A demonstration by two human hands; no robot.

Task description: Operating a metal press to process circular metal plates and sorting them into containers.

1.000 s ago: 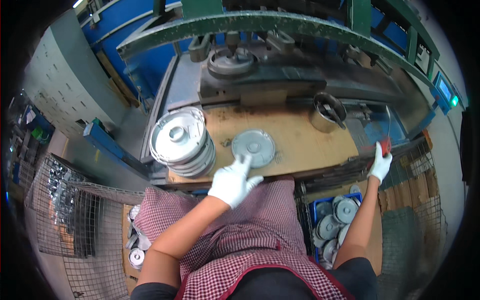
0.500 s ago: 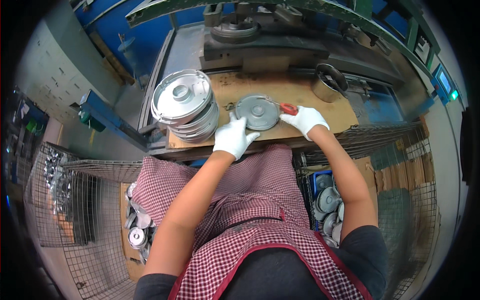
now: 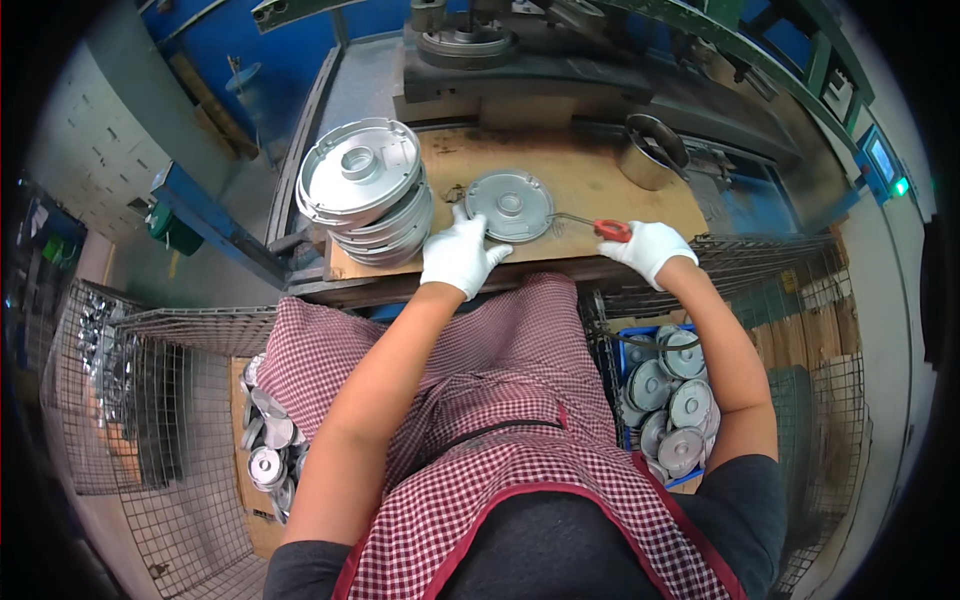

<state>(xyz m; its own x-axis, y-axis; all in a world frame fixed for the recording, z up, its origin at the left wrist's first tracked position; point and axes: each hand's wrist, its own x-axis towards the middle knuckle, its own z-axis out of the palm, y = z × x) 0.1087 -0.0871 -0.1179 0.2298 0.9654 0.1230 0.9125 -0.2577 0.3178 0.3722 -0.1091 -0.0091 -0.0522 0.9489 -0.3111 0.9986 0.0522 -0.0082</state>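
Observation:
On the wooden board lies a round grey metal disc [image 3: 510,206] with a raised central ring. My left hand [image 3: 458,256], in a white glove, is at its lower left rim, fingers spread and fingertips touching the edge. My right hand [image 3: 650,250], also gloved, is closed round the red handle of a hand tool [image 3: 612,231]. The tool's thin bent metal shaft reaches left, its tip at or close to the disc's right edge. Left of my left hand rises a stack of similar metal discs [image 3: 362,165], the top one larger and brighter.
A metal pot [image 3: 650,165] stands at the board's [image 3: 590,165] far right. Machinery [image 3: 520,95] spans the back. Wire mesh baskets flank me, with loose discs [image 3: 267,466] at left and a blue crate [image 3: 625,375] of discs at right. A lit control panel [image 3: 882,162] is far right.
My right hand and the tool have drawn back rightward, taking the shaft from across the disc's top to its right side. My left hand stays by the disc. The view has shifted slightly.

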